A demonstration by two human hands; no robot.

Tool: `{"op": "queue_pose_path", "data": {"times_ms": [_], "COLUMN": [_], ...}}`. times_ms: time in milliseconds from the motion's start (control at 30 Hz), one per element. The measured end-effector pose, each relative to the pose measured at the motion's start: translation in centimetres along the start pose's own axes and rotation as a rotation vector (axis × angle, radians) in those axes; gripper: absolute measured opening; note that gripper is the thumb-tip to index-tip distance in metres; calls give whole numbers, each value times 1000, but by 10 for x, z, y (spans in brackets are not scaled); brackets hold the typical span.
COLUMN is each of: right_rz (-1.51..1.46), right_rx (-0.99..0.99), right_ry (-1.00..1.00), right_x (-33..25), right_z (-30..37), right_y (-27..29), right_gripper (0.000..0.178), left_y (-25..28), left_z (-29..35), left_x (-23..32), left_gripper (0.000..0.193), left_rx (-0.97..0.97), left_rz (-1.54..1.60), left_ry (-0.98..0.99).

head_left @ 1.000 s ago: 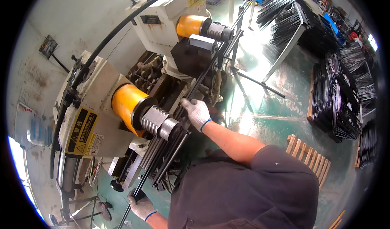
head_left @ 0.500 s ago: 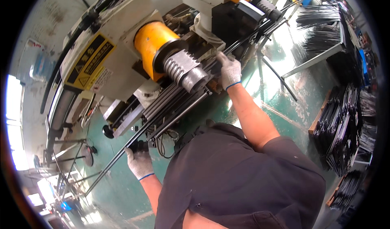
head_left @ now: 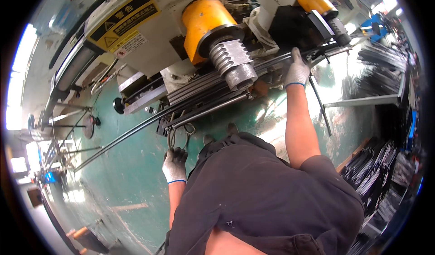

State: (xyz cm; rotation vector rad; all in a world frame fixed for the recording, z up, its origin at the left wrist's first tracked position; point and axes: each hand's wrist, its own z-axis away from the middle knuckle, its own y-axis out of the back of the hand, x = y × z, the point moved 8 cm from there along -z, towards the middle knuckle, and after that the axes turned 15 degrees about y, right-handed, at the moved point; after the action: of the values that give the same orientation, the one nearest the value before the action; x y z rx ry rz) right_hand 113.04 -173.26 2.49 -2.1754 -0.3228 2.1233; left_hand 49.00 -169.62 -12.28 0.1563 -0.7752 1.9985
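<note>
Long dark metal rods (head_left: 127, 135) run slantwise across the front of a machine, from lower left to upper right. My right hand (head_left: 297, 70), in a white knit glove with a blue cuff, is closed at the rods toward their right part; a finger points up over them, the others are partly hidden. My left hand (head_left: 175, 165), in a similar glove with dark fingers, hangs below the rods, touching none of them, fingers slightly apart. Between the hands, an orange cylinder (head_left: 210, 17) with a grooved metal end piece (head_left: 233, 62) juts out above the rods.
Another orange cylinder (head_left: 315, 1) sits at the upper right. A yellow and black warning label (head_left: 122, 19) is on the machine. Racks of dark thin rods (head_left: 380, 58) and a bundle of bent black rods (head_left: 374, 173) stand at right. A loop of cable (head_left: 172, 137) hangs near my left hand.
My left hand has left the rods and dropped lower. My right hand has moved right along the machine. The view has shifted, so the machine sits farther right in the picture.
</note>
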Motion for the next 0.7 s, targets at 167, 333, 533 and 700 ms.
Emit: {"op": "queue_pose_path", "data": {"times_ms": [167,333,533,700], "right_rz": [620,613,959,1090], "right_rx": [-138,-613,-1327,-1464], "right_ry": [374,1240,1050,973], "right_x": [-28,-129,-74,-68], "right_z": [28,119,92,75], "right_y": [25,-44,-116,-113], "right_gripper": [57,16,38,49], "left_y": [15,3,-17,-3], "left_z": [26,32,32,36], "left_x": [-32,-69,-76,-74], "left_gripper": [21,17,22,15], "left_rx": [152,162,112,79], "left_rz": [48,-7,-168,-155], "left_ry": [-46,27,-20,-48]}}
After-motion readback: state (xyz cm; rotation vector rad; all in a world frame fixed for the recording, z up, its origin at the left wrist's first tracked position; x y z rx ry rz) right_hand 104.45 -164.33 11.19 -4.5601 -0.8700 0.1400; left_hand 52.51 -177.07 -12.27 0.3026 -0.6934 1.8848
